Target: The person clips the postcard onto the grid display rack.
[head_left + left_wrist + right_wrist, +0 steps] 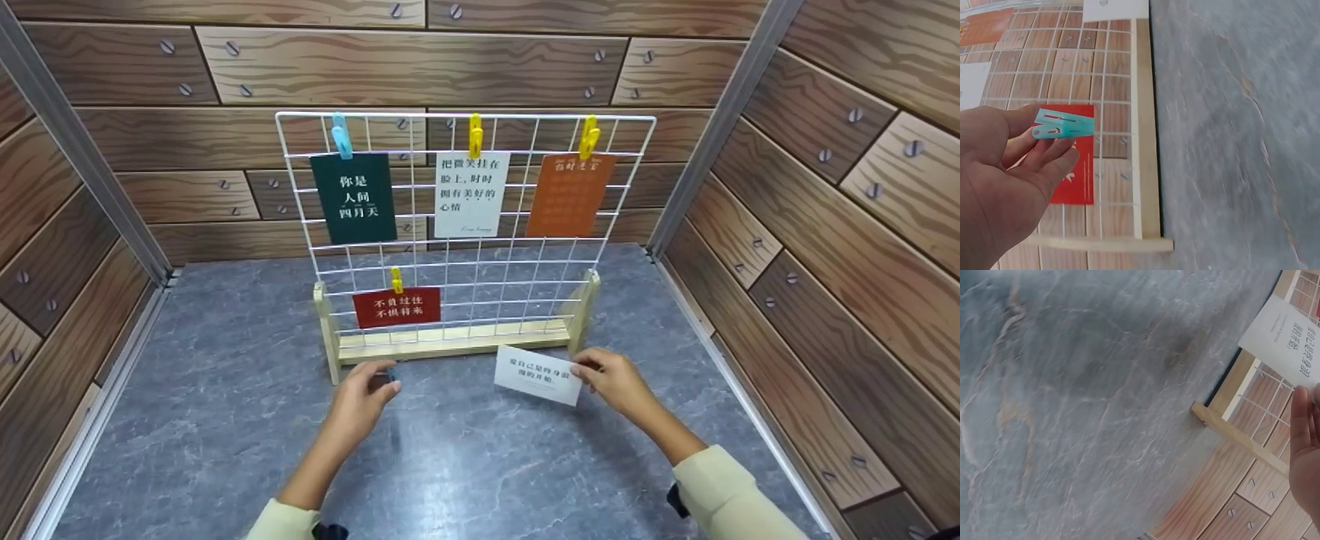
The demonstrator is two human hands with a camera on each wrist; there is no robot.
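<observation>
In the left wrist view, my left hand (1013, 163) pinches a light-blue clothespin (1067, 124) between thumb and fingers. In the head view that hand (364, 405) is in front of the rack's left side, below the red card (397, 307). My right hand (615, 379) pinches the right edge of a white card (536, 375) with dark printed characters. The card tilts down to the right, in front of the rack's wooden base (457, 343). Behind both hands stands the white wire grid (517, 262).
A dark green card (354, 199), a white card (471, 195) and an orange card (570, 196) hang along the grid's upper part from clothespins. A yellow clothespin (397, 280) holds the red card lower left. Wood-patterned walls (420, 67) enclose the grey marbled surface (225, 420).
</observation>
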